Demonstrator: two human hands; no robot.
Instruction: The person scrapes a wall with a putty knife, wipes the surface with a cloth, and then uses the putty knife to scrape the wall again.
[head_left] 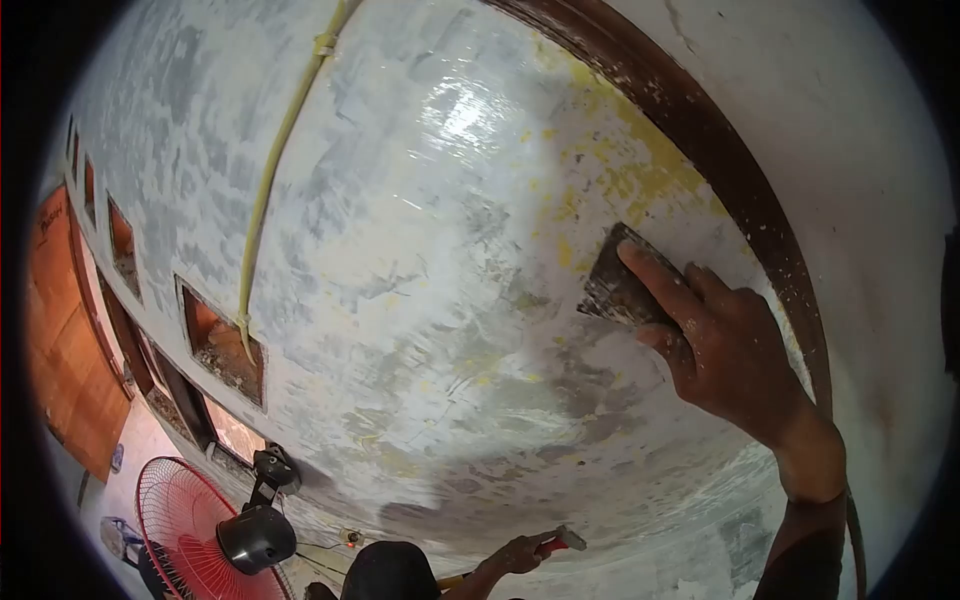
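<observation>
My right hand point(725, 350) grips a dark, putty-smeared scraper point(618, 280), index finger laid along its flat blade and thumb underneath. The blade is against the patchy wall point(420, 280), just left of the brown wooden trim point(745, 170). Around the blade the surface is white and grey filler, with old yellow paint point(650, 150) showing above it. My left hand is out of view.
Below, a co-worker in a black cap point(390, 572) has a hand point(518, 555) on a red-handled tool point(562, 542). A red fan point(195, 520) stands lower left. A yellow conduit point(275, 165) runs down the wall to a small opening point(225, 350).
</observation>
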